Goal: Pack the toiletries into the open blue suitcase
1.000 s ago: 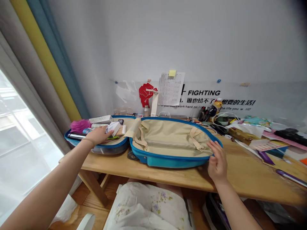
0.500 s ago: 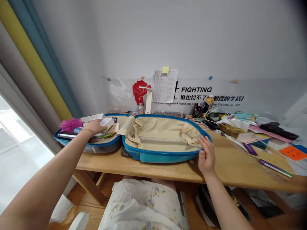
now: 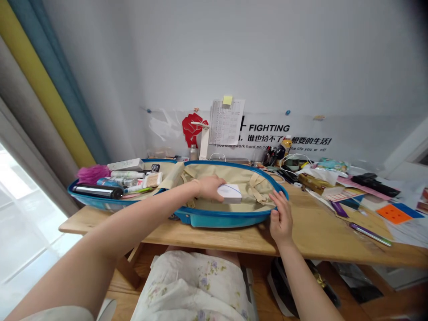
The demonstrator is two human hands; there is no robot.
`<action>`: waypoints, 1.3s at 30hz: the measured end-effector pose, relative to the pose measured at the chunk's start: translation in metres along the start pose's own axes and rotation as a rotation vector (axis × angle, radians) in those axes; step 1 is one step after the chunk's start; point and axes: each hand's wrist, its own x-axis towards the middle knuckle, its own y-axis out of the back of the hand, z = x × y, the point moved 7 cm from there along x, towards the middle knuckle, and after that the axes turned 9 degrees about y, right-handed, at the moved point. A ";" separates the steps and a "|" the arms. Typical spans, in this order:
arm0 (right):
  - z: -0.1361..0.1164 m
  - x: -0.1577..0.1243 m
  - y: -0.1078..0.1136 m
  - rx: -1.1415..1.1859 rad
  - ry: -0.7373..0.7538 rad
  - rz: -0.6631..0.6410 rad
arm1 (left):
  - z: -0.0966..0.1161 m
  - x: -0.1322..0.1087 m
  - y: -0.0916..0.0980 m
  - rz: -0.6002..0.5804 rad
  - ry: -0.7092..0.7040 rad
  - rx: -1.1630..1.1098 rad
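Observation:
A blue suitcase lies open on the wooden table, its beige-lined right half [image 3: 234, 219] holding crossed straps. Over this half, my left hand [image 3: 211, 188] grips the left side of a small white box [image 3: 230, 193] between thumb and fingers. My right hand [image 3: 281, 215] rests on the right rim, fingers over the edge and somewhat apart, holding nothing loose. The left half [image 3: 110, 204] contains a pink mesh puff [image 3: 93, 173], a black cylinder [image 3: 100, 191], a long white box [image 3: 126, 165], tubes and a pack of cotton swabs [image 3: 153, 180].
The wooden table [image 3: 321, 236] carries papers, a purple pen [image 3: 370, 234], an orange card [image 3: 394, 214] and a black object [image 3: 376, 183] on the right. Behind the suitcase stand a white lamp [image 3: 203, 142] and a bottle [image 3: 286, 145]. Curtains hang at left.
My left hand has moved right from the filled half to the other half, bringing the small white box. My right hand stays on the rim. The view has shifted slightly.

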 end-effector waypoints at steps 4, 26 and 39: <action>0.001 0.000 0.000 -0.007 -0.007 -0.011 | 0.037 0.027 -0.037 -0.171 0.025 0.047; -0.005 0.002 0.003 0.083 0.026 0.049 | 0.046 0.045 -0.064 -0.205 0.072 -0.151; -0.002 0.003 0.004 0.096 0.019 0.066 | -0.161 -0.008 0.050 0.332 0.584 0.011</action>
